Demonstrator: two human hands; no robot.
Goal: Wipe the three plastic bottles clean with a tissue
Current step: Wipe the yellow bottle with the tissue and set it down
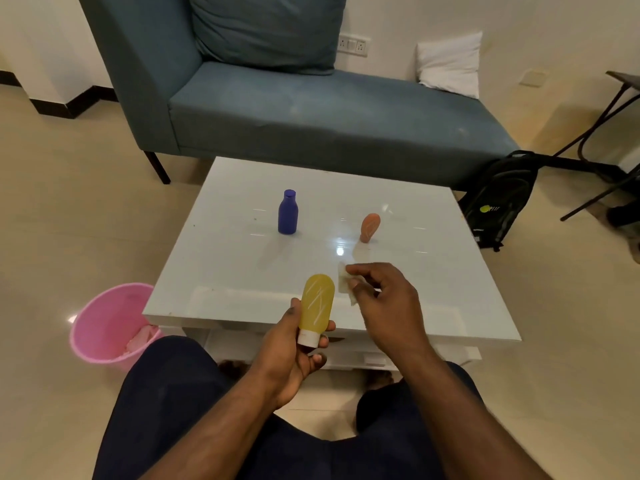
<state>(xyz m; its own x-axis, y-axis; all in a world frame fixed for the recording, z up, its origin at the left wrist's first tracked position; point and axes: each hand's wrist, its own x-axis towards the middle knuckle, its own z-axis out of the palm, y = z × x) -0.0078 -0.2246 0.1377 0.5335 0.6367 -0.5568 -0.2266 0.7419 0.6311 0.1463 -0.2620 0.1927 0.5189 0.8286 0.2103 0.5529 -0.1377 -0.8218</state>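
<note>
Sitting before the white counter (242, 271), you have the big blue sofa (311, 112) on the far side and a pink bin (104, 323) on the floor at near left, handy for the tissue once spent. On the counter the blue bottle (287, 213) stands upright at far left and the orange bottle (369, 227) cap-down at far right, well apart from each other and from your hands; neither looks attended to yet, as far as can be judged. Your left hand (289, 355) has its grip curled round the cap end of the yellow bottle (316, 308), holding it above the near edge with the rounded end pointing away. Your right hand (384, 303) pinches the small tissue (344, 282) just beside the bottle's right flank. To wipe well, keep the left grip low at the cap so the body stays bare, press the tissue flat against the plastic, and turn the bottle as you stroke so the pale streaks on its face are covered.
</note>
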